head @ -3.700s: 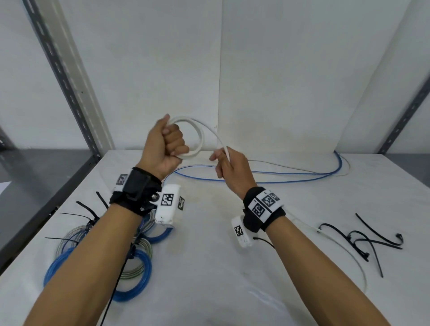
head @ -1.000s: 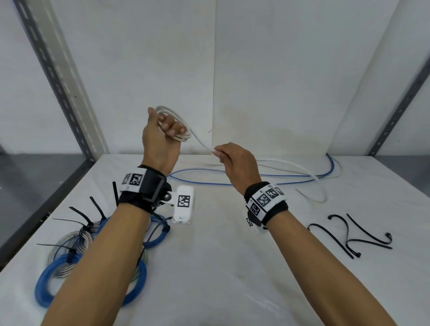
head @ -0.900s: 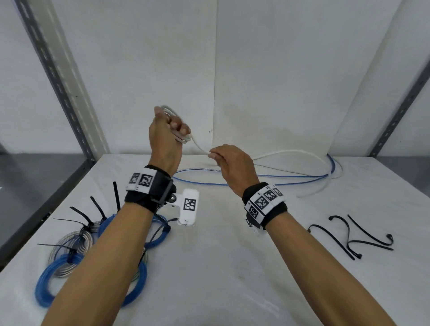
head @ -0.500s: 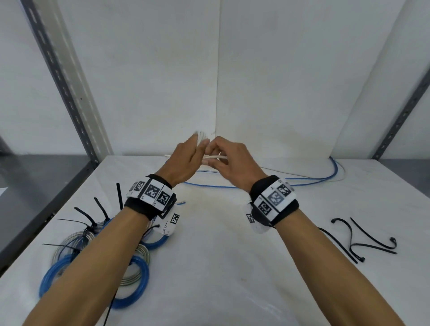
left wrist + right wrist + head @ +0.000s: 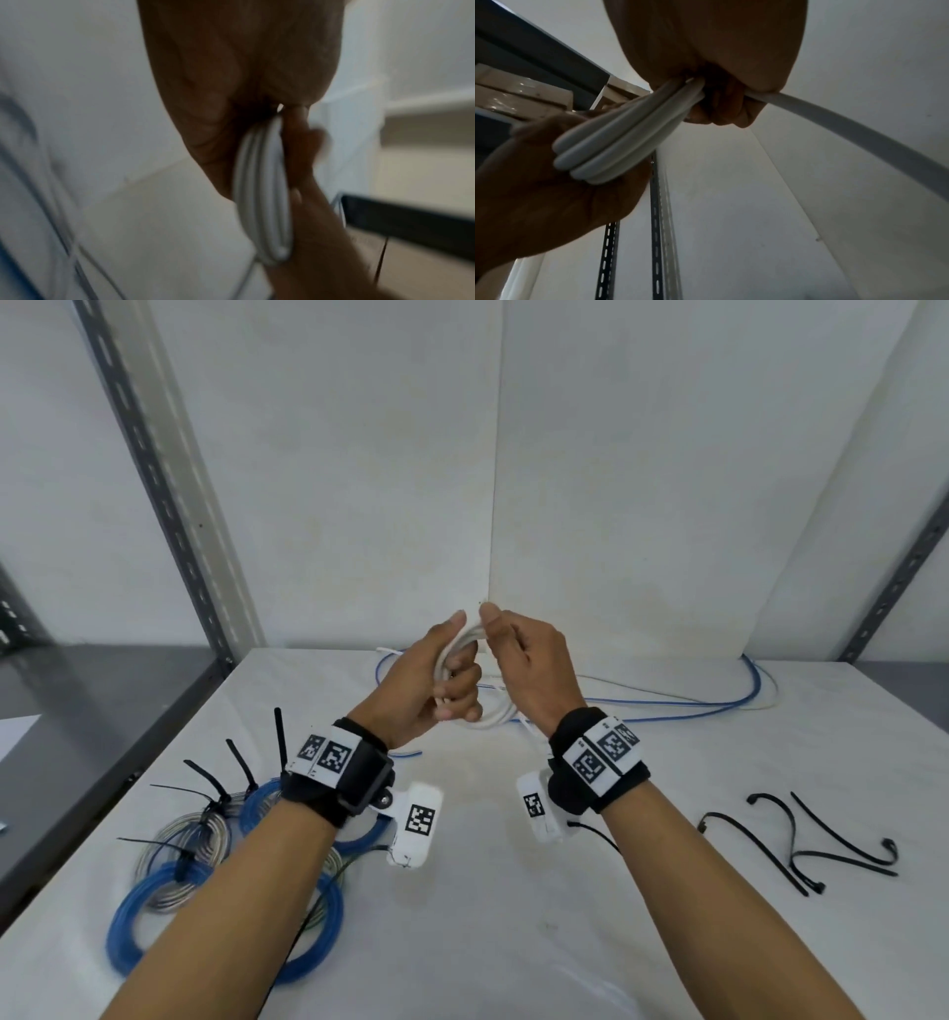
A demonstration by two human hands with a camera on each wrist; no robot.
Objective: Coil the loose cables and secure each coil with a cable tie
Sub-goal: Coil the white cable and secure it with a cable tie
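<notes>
My left hand (image 5: pixel 441 675) grips a small coil of white cable (image 5: pixel 464 642) held up above the back of the table. The coil's stacked loops (image 5: pixel 264 194) run between palm and curled fingers in the left wrist view. My right hand (image 5: pixel 518 654) pinches the top of the same coil (image 5: pixel 618 138) and also holds the free strand (image 5: pixel 847 125), which trails off to the right. A loose blue cable (image 5: pixel 683 703) lies along the back of the table. Loose black cable ties (image 5: pixel 801 839) lie at the right.
Tied blue and grey coils (image 5: pixel 205 855) with black ties sticking up sit at the left front, partly under my left forearm. The white table (image 5: pixel 488 916) ends at a white back wall; slotted metal uprights (image 5: pixel 164 485) stand at both sides.
Both hands came down and together. A second ago the right hand drew the white strand out to the right of the raised left fist; now it presses that strand onto the coil as another loop.
</notes>
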